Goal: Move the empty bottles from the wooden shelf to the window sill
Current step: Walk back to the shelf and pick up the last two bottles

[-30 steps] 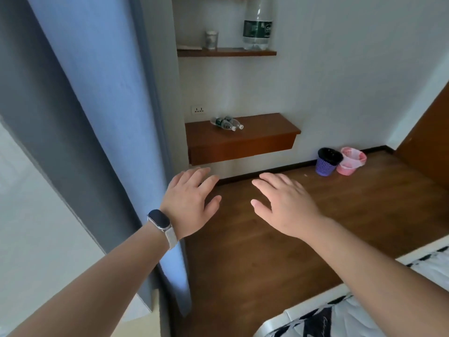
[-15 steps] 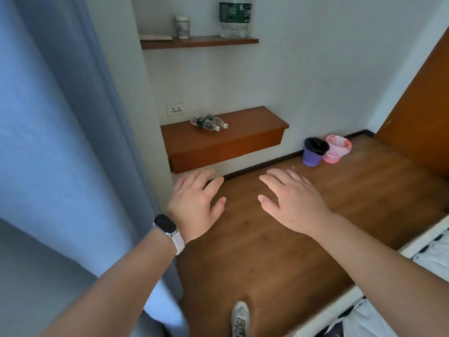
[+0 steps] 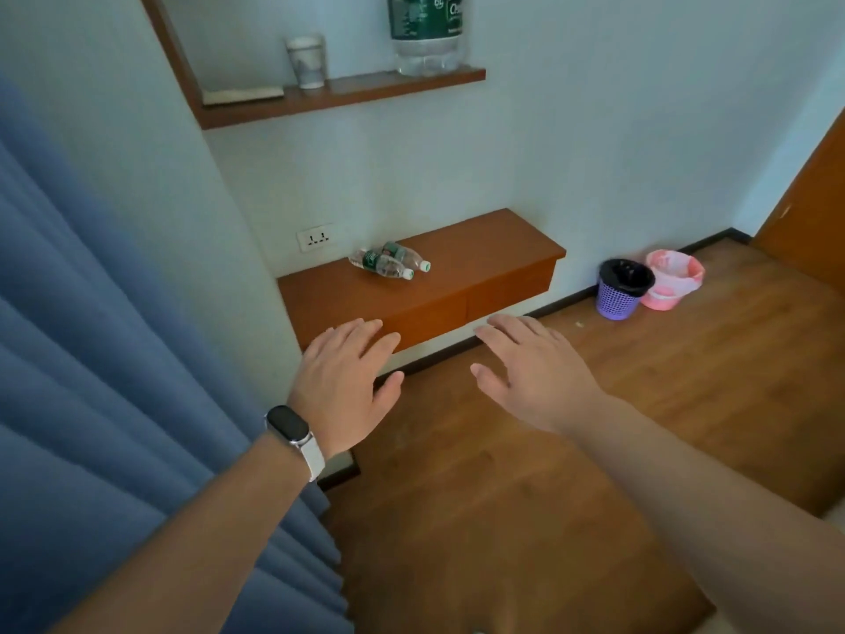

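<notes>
– Reaching is judged to be the step in hand: the wooden shelf (image 3: 484, 253) is faced and nothing has been lifted from it yet. How are the hands held?
– Both are spread flat and released, with nothing grasped. The left hand (image 3: 343, 377) is seen before the shelf's lower front edge, the right hand (image 3: 530, 372) beside it over the floor (image 3: 548, 496). The two empty bottles (image 3: 388, 263) are laid on their sides, touching, towards the back left of the shelf top, apart from both hands.
– What is called for next?
– A closer approach, it is judged, then fingers curled round each bottle's body, perhaps one per hand. The window sill is not seen, so a turn away is probably required afterwards.
– And the materials, biggest first?
– The blue curtain (image 3: 114, 359) is hung in soft, heavy folds. The floor is laid in glossy brown planks. The shelf is a smooth, boxy block of reddish wood fixed to the wall. A perforated purple basket (image 3: 617, 299) is lined in black. The bottles are thin clear plastic, round, green-labelled and pale-capped; rolling is to be expected if they are nudged.
</notes>
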